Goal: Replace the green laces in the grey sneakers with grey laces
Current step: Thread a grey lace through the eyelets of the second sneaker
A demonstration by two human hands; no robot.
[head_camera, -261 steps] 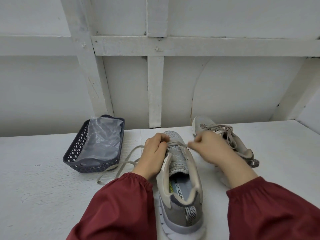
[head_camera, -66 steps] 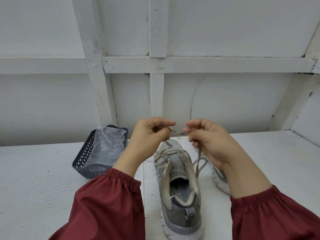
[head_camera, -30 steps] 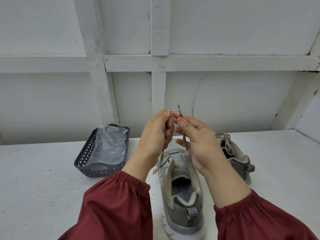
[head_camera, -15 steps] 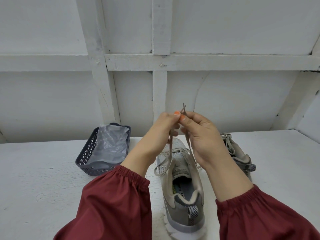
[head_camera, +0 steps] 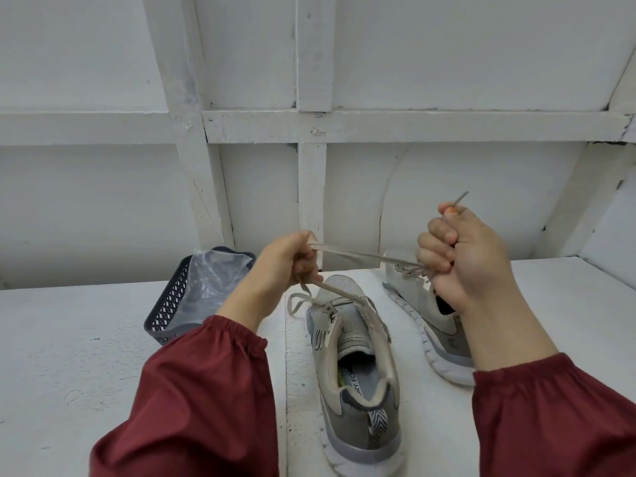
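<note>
left hand (head_camera: 285, 266): fingers clamped on lace (head_camera: 364, 256) | right hand (head_camera: 461, 259): fist clamped on lace | both above sneaker (head_camera: 358, 373)

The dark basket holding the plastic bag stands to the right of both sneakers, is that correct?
No: the head view shows the basket with the plastic bag left of the near sneaker and the far sneaker, not right.

The basket (head_camera: 165, 311) sits left of the near sneaker (head_camera: 358, 407); the second sneaker (head_camera: 413, 297) lies right, seemingly slightly behind.
</note>
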